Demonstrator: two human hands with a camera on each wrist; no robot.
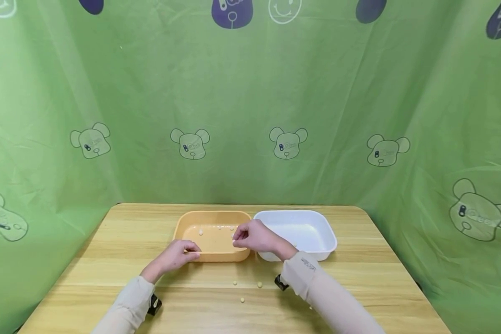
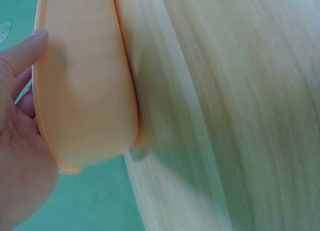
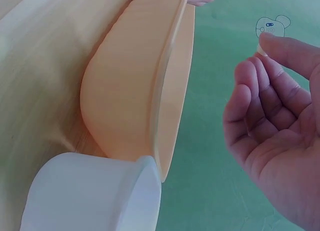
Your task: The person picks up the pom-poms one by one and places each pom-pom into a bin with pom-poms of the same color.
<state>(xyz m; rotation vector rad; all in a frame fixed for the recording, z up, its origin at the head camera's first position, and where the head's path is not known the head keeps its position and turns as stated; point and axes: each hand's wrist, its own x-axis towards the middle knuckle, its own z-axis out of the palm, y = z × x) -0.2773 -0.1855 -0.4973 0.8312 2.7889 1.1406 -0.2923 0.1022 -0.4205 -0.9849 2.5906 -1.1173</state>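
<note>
My left hand [image 1: 176, 255] grips the near rim of an orange plastic tub [image 1: 223, 257] toward its left end. In the left wrist view, the thumb [image 2: 31, 50] lies against the tub's outer wall and the other fingers reach behind the rim. Above the right end of that tub, my right hand [image 1: 256, 235] pinches a small off-white piece [image 3: 261, 51] between thumb and forefinger; its exact kind is too small to tell. Several similar pale pieces [image 1: 201, 232] lie inside the orange tub.
A white plastic tub [image 1: 326, 250] stands right beside the orange one, with a pale speck [image 1: 295, 245] inside. Several small yellowish pieces [image 1: 260, 285] lie on the wooden table [image 1: 208, 308] in front. Green printed cloth [image 1: 242, 181] hangs behind and at both sides.
</note>
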